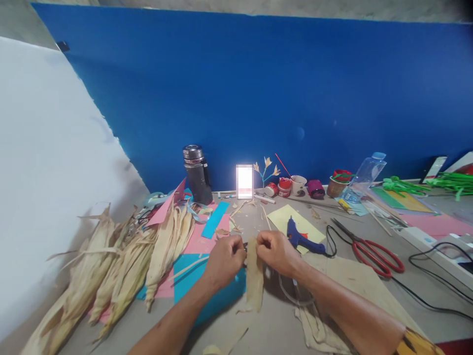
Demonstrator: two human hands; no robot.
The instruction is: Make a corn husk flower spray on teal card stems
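Note:
A tan strip of dried husk [254, 281] hangs between my two hands near the middle of the table. The fingers of my right hand [277, 251] are pinched on its upper right edge. My left hand [227, 259] is closed just left of the strip's top, with a small dark thing at its fingertips that I cannot make out. Under my left forearm lies a blue sheet [188, 276]. A blue glue gun [303, 239] rests on yellow paper [286, 217] beyond my right hand.
Dried corn husks [81, 276] are piled at the left. A dark flask [198, 177] and paint jars [284, 187] stand by the blue board. Red-handled scissors [373, 251], a power strip [439, 254] and a black cable [424, 305] lie at the right.

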